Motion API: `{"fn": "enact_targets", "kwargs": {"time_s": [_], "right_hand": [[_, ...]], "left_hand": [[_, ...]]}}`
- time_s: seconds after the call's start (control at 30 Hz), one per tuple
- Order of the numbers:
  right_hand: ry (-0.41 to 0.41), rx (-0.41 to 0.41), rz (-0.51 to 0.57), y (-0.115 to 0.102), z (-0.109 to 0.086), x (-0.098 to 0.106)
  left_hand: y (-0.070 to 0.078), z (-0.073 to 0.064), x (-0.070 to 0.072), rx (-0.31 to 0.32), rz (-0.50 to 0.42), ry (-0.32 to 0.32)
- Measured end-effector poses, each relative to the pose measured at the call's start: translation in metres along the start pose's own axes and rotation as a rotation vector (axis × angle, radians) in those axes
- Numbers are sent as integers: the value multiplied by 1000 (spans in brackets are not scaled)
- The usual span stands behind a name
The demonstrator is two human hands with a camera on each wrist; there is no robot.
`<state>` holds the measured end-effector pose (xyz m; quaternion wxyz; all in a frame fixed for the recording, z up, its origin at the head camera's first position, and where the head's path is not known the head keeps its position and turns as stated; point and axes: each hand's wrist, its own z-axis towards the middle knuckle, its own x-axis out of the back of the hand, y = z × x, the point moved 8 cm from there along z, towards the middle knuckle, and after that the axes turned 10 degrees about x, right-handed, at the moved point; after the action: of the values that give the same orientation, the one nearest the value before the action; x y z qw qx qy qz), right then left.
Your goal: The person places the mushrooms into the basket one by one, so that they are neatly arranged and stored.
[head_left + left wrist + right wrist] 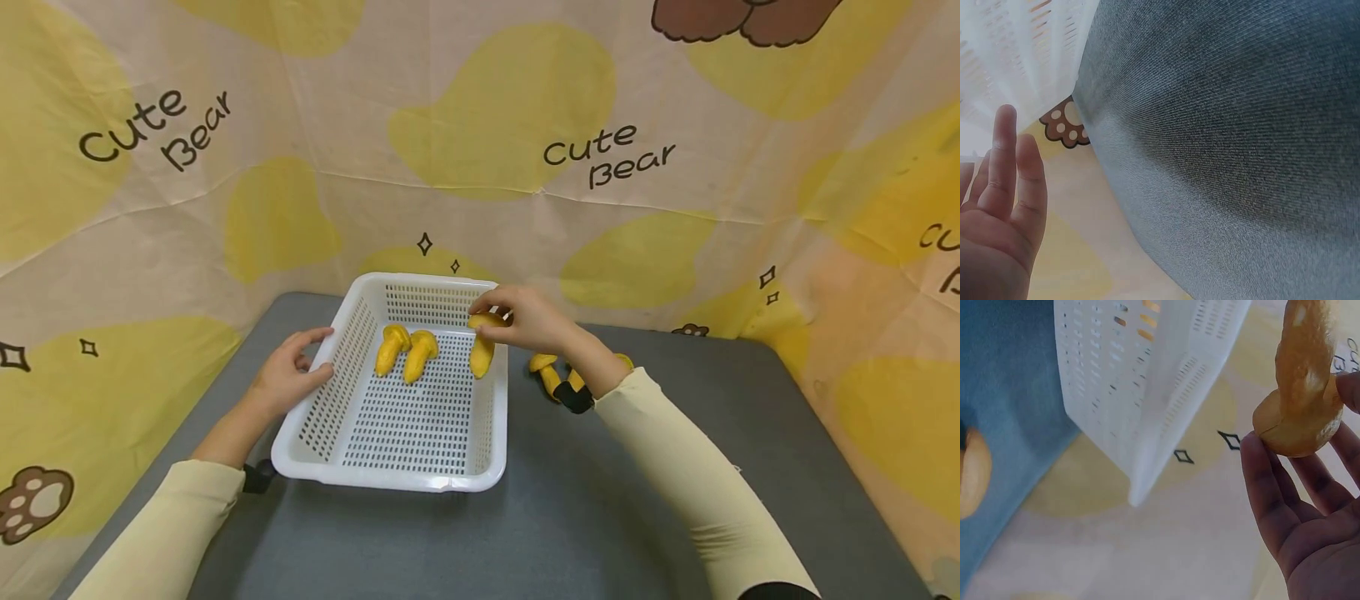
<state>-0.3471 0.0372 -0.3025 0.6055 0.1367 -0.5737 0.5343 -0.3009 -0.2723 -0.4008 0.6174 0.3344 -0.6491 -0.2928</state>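
A white perforated plastic basket [408,482] stands on the grey table. In the head view, two yellow mushroom-shaped pieces, a left one [387,354] and a right one [418,360], lie in its upper left part. Over the basket's right side, my right hand [531,318] pinches a third yellow mushroom [482,354] by its cap, the stem hanging down. The right wrist view shows this mushroom [1302,419] between thumb and fingers. My left hand [288,373] touches the basket's left rim; in the left wrist view its fingers [1004,162] look fairly straight.
More yellow mushrooms [545,372] lie on the table right of the basket, partly hidden by the right wrist and its black strap [576,398]. A patterned cloth [487,108] hangs behind the grey table [450,542] and along its sides.
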Motion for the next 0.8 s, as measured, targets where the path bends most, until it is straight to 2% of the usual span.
{"fn": "enact_targets", "kwargs": {"time_s": [0.13, 0.43, 0.8], "right_hand": [[-33, 15, 21, 7, 10, -14], [-72, 28, -31, 24, 29, -40], [-159, -13, -93, 43, 43, -64]], "left_hand": [[0, 0, 0, -6, -8, -10], [-1, 0, 1, 4, 2, 3], [-2, 0, 0, -1, -7, 1]]}}
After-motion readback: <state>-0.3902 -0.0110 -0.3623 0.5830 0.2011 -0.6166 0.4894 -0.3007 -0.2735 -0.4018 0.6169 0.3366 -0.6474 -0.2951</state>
